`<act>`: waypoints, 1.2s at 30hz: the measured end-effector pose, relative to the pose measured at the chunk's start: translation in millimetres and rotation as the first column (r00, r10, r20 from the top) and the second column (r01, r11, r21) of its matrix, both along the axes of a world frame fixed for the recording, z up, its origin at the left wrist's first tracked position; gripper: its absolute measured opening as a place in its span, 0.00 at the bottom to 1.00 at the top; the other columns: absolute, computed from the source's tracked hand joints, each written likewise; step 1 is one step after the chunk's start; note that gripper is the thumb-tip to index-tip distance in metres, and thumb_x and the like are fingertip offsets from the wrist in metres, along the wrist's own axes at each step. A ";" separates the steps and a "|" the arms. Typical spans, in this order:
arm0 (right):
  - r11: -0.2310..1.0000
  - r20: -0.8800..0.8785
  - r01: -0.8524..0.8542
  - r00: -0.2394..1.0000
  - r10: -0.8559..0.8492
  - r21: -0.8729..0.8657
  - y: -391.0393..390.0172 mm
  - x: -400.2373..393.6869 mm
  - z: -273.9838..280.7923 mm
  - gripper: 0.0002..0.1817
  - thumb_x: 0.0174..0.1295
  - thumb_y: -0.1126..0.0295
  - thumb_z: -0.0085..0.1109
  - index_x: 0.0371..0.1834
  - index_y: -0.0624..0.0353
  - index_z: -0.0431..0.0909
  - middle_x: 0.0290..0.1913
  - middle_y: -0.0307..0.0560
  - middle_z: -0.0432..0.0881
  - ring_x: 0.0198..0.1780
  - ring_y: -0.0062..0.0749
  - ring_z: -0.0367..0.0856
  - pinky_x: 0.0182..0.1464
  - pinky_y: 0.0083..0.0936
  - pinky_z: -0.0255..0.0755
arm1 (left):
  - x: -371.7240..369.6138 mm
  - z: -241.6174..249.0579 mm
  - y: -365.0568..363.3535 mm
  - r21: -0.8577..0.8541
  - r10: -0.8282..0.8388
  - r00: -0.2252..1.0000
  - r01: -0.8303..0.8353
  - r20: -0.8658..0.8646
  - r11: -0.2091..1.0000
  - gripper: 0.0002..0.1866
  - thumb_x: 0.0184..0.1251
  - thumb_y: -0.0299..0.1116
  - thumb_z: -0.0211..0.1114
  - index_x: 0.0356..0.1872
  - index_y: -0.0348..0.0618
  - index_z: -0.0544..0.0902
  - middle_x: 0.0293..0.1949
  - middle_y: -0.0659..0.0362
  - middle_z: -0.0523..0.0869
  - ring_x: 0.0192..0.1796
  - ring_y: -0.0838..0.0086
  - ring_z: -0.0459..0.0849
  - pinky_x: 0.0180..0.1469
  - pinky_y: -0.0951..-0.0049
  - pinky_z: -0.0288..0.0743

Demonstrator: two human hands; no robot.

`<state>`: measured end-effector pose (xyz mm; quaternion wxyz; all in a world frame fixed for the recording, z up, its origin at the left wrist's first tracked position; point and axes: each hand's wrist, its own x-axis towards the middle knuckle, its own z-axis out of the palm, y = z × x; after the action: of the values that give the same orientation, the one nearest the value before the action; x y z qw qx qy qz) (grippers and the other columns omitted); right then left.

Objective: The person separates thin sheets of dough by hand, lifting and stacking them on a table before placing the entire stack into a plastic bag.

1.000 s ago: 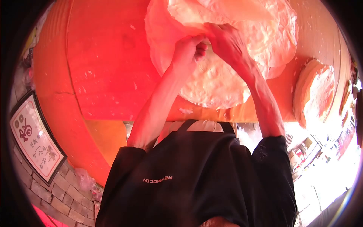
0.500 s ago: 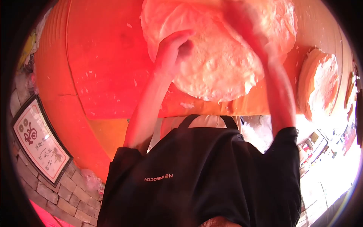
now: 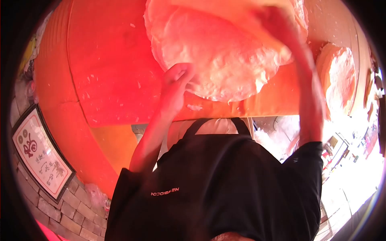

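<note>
Sheets (image 3: 219,60), thin, round and stacked flat, lie on the red table (image 3: 108,72) near its front edge. Left hand (image 3: 175,86) pinches the stack's near rim, fingers together. Right hand (image 3: 277,22), blurred, lifts the top sheet at the far side; grip unclear.

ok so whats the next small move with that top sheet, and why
Probably keep peeling: the right hand lifts the thin top sheet while the left hand pins the near edge of the stack, and the sheet seems partly attached.
</note>
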<state>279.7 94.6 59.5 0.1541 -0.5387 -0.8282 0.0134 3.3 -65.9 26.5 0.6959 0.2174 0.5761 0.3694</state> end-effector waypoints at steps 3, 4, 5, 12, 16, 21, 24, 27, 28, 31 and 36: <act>0.974 0.060 0.092 0.993 -0.106 0.208 29.6 15.2 123.1 0.14 0.63 0.62 0.57 0.41 0.61 0.82 0.32 0.61 0.82 0.38 0.57 0.82 0.43 0.44 0.74 | 34.0 -13.8 30.6 -0.038 -0.061 0.983 0.068 0.175 0.997 0.10 0.72 0.32 0.60 0.49 0.39 0.79 0.38 0.57 0.85 0.40 0.71 0.86 0.38 0.77 0.78; 0.964 0.094 0.092 0.988 -0.119 0.249 34.9 18.6 171.4 0.16 0.64 0.60 0.56 0.43 0.62 0.83 0.34 0.61 0.83 0.40 0.58 0.82 0.45 0.44 0.74 | 46.1 -18.5 42.7 -0.033 -0.069 0.966 0.080 0.247 0.996 0.10 0.72 0.32 0.60 0.49 0.39 0.79 0.38 0.56 0.85 0.41 0.70 0.86 0.39 0.76 0.79; 0.920 0.130 0.034 0.987 -0.092 0.391 39.5 28.5 182.9 0.15 0.64 0.60 0.57 0.42 0.62 0.83 0.35 0.61 0.84 0.40 0.58 0.82 0.46 0.44 0.74 | 57.7 -22.0 53.4 -0.012 -0.075 0.965 0.080 0.250 0.997 0.11 0.72 0.32 0.60 0.50 0.39 0.78 0.39 0.56 0.85 0.42 0.69 0.87 0.40 0.76 0.79; 0.983 0.119 0.048 0.991 -0.070 0.175 21.8 43.8 62.8 0.09 0.60 0.67 0.56 0.39 0.57 0.81 0.36 0.55 0.84 0.39 0.53 0.83 0.42 0.43 0.75 | 112.6 -48.9 102.6 -0.015 -0.035 0.896 0.046 0.442 0.999 0.09 0.72 0.31 0.58 0.47 0.38 0.77 0.44 0.51 0.84 0.48 0.61 0.87 0.47 0.70 0.82; 0.961 0.244 0.164 0.964 -0.108 -0.224 -0.3 56.5 -31.6 0.07 0.58 0.71 0.54 0.37 0.54 0.80 0.36 0.52 0.84 0.38 0.50 0.83 0.39 0.43 0.75 | 123.3 -48.2 108.8 -0.061 -0.041 0.913 0.072 0.405 0.996 0.08 0.71 0.32 0.59 0.44 0.39 0.78 0.42 0.51 0.85 0.47 0.62 0.87 0.43 0.70 0.81; 0.967 0.204 0.174 0.970 -0.135 -0.188 -8.3 53.3 -31.7 0.10 0.55 0.72 0.54 0.39 0.54 0.81 0.35 0.53 0.83 0.38 0.52 0.83 0.39 0.44 0.75 | 132.7 -44.6 118.5 -0.091 -0.059 0.917 0.103 0.395 0.991 0.06 0.70 0.32 0.58 0.41 0.41 0.77 0.36 0.54 0.85 0.30 0.68 0.85 0.23 0.75 0.69; 0.981 0.122 0.072 0.991 -0.051 -0.181 -21.5 46.0 -49.5 0.14 0.53 0.72 0.56 0.44 0.54 0.82 0.35 0.54 0.83 0.38 0.51 0.82 0.39 0.43 0.75 | 139.2 -50.3 127.0 -0.109 -0.059 0.896 0.118 0.440 0.987 0.07 0.69 0.32 0.57 0.41 0.40 0.77 0.36 0.53 0.85 0.25 0.70 0.82 0.19 0.77 0.63; 0.947 0.080 0.110 0.993 -0.089 -0.303 -15.2 37.7 -36.1 0.16 0.54 0.71 0.58 0.47 0.55 0.82 0.39 0.55 0.84 0.42 0.52 0.83 0.43 0.42 0.76 | 138.8 -45.6 125.3 -0.103 -0.050 0.890 0.108 0.454 0.989 0.07 0.69 0.30 0.56 0.42 0.39 0.78 0.35 0.52 0.85 0.21 0.72 0.78 0.18 0.79 0.61; 0.921 0.071 0.129 0.991 -0.111 -0.368 -13.5 35.2 -25.0 0.17 0.54 0.70 0.59 0.48 0.56 0.82 0.41 0.56 0.84 0.43 0.52 0.83 0.45 0.41 0.76 | 137.8 -38.7 128.1 -0.089 -0.072 0.889 0.125 0.453 0.988 0.07 0.68 0.30 0.55 0.42 0.39 0.79 0.35 0.52 0.85 0.21 0.72 0.77 0.18 0.80 0.61; 0.988 -0.214 -0.058 0.977 0.026 -0.145 -31.0 32.2 -34.1 0.20 0.53 0.64 0.63 0.48 0.60 0.79 0.44 0.56 0.83 0.47 0.54 0.81 0.48 0.43 0.76 | 137.7 -39.2 136.9 0.011 -0.108 0.879 0.116 0.464 0.993 0.09 0.70 0.30 0.55 0.45 0.39 0.80 0.38 0.56 0.85 0.27 0.74 0.80 0.24 0.79 0.65; 0.992 -0.061 0.063 0.997 -0.057 0.105 -40.7 49.0 -70.4 0.18 0.56 0.70 0.61 0.51 0.59 0.78 0.48 0.55 0.83 0.48 0.50 0.82 0.49 0.39 0.76 | 130.7 -43.4 133.0 0.081 -0.164 0.904 0.144 0.395 0.986 0.12 0.71 0.32 0.56 0.49 0.40 0.80 0.42 0.59 0.86 0.36 0.75 0.84 0.32 0.80 0.69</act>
<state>328.7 54.0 -10.9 0.2069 -0.5538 -0.8063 -0.0200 134.0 67.1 -16.9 0.8204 0.1992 0.3932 0.3643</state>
